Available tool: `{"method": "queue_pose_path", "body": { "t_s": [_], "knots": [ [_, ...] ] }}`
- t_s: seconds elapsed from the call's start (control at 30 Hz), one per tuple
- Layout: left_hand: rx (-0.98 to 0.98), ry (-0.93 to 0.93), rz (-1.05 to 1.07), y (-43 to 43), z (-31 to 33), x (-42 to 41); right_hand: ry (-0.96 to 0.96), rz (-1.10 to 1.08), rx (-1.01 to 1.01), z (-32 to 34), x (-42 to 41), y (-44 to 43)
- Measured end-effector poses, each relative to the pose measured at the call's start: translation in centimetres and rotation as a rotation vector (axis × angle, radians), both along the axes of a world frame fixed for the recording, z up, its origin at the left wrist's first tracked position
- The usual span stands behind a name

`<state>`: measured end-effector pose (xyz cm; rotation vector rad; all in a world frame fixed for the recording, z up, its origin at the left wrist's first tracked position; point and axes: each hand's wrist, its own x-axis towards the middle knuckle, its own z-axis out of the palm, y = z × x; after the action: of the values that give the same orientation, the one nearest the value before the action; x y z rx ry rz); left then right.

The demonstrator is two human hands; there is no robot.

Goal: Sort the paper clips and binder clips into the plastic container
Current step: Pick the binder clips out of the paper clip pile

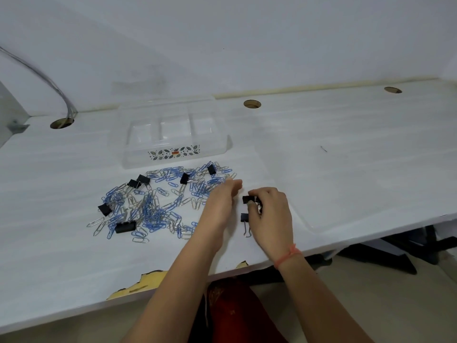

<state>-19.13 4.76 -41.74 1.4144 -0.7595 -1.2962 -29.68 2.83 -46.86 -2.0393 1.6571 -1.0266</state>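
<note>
A heap of blue and silver paper clips (158,206) lies spread on the white desk, with several black binder clips (125,227) scattered among them. Behind the heap stands a clear plastic container (170,154) with three compartments, all bare. My left hand (220,206) rests flat at the heap's right edge, fingers stretched over the clips, holding nothing. My right hand (269,214) is curled shut on black binder clips (248,199) just right of the heap. Another binder clip (245,220) lies under its thumb side, partly hidden.
The desk (346,157) has three round cable holes (252,104) along its back, and a cable runs into the left one. The front edge is chipped near my arms. Dark furniture legs show below the desk at right.
</note>
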Motion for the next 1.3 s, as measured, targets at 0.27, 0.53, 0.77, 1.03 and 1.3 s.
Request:
{"method": "queue_pose_path", "body": {
  "t_s": [0.27, 0.53, 0.77, 1.03, 1.3],
  "knots": [
    [-0.191, -0.498, 0.28, 1.5, -0.7, 1.9, -0.064, 0.041, -0.135, 2.1, 1.0, -0.1],
    [-0.176, -1.175, 0.206, -1.2, -0.9, 8.0, 0.154, 0.277, 0.043, 4.2, 6.3, -4.7],
    [-0.178, -1.509, -0.181, -4.7, -2.0, 11.0, 0.28, 0.291, 0.147, 3.8, 9.1, -8.3],
    [-0.38, -1.487, -0.076, -3.7, -2.7, 12.0, 0.083, 0.247, 0.087, 3.9, 7.4, -7.6],
    [-0.359, -1.077, 0.15, -1.1, -1.3, 11.9, -1.032, 0.239, 0.791, 5.9, 7.1, -6.0]
  ]
}}
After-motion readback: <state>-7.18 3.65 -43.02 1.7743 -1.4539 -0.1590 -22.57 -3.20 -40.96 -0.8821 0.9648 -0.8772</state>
